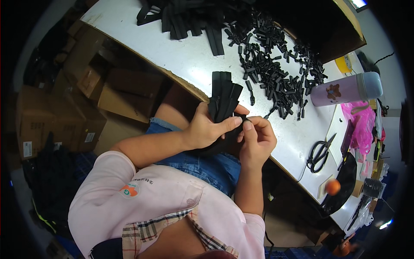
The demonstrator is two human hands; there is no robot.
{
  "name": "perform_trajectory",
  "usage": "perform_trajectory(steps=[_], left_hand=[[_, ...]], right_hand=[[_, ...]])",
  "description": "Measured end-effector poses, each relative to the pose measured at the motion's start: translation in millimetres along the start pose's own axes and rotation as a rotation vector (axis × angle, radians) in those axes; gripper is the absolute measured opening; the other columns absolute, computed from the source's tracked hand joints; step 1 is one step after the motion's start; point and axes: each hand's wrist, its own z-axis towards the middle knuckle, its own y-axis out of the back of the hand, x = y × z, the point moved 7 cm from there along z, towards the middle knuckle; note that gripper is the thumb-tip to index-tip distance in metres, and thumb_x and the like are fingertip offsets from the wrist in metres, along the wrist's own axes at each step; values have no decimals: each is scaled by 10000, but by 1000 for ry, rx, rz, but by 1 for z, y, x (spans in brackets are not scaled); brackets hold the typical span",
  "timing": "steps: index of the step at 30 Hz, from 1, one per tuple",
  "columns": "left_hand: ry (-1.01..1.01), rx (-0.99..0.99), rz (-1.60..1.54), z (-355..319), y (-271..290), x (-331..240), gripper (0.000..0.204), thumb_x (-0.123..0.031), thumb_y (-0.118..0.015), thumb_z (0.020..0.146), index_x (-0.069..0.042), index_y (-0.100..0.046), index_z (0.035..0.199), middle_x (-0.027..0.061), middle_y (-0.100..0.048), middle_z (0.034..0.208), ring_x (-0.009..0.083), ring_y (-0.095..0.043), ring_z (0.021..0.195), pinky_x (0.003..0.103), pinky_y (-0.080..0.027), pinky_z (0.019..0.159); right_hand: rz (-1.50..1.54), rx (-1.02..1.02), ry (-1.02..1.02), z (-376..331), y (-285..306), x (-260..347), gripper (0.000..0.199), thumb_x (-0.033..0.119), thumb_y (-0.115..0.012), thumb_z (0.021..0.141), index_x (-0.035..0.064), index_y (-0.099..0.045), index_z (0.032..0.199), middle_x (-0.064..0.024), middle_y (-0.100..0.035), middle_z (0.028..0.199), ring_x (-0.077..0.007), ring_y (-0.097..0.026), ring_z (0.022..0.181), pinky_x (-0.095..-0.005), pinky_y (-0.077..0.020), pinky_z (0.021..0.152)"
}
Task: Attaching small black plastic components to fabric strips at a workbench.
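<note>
My left hand (206,128) is closed round a bundle of black zipper strips (224,93), whose flat ends fan out above my fingers. Close beside it, my right hand (257,140) pinches with thumb and forefinger at the lower end of a black strip. Whatever small piece sits between those fingertips is mostly hidden. Both hands are over my lap at the table's front edge. Just beyond them a big heap of small black zipper pulls (271,73) spreads over the white table (189,56), with one loose pull (250,91) lying nearest my hands.
More black strips (181,19) are piled at the far side. To the right stand a lilac bottle (336,90), black scissors (320,155), yellow tape (343,64) and a pink plastic bag (361,127). A dark open box (319,26) borders the heap; cardboard cartons (56,121) are stacked at left.
</note>
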Motion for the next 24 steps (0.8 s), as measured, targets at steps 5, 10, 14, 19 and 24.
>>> perform_trajectory(steps=[5,10,14,19,24], left_hand=[[-2,-17,-29,1,0,2,205,-126,-603,764,8,-577,918,14,-548,693,28,-463,499,150,-360,411],[117,41,-159,5,-2,9,208,-101,-603,750,12,-578,923,15,-545,699,36,-462,496,150,-359,410],[78,83,-84,4,-3,7,172,-85,-582,764,3,-599,910,7,-571,730,22,-444,478,144,-342,405],[126,86,-101,4,-5,9,180,-90,-568,767,1,-597,920,1,-565,707,16,-424,472,142,-331,406],[44,113,-15,2,-9,5,188,-94,-556,779,0,-588,938,-5,-557,696,11,-419,475,143,-325,411]], right_hand=[[10,-20,-35,1,-2,1,56,4,-568,761,-23,-526,785,-24,-506,654,-50,-434,506,-158,-341,455],[203,71,-286,2,1,-5,65,27,-577,755,-13,-527,764,-22,-497,602,-53,-422,465,-170,-330,407],[255,111,-404,2,0,-10,73,38,-592,748,-6,-535,745,-22,-501,586,-50,-412,446,-167,-319,391],[237,139,-360,1,1,-7,64,23,-594,749,-14,-542,754,-25,-506,592,-42,-411,441,-161,-303,377],[241,154,-342,0,2,-7,55,9,-587,753,-20,-540,753,-21,-505,589,-42,-410,442,-159,-304,380]])
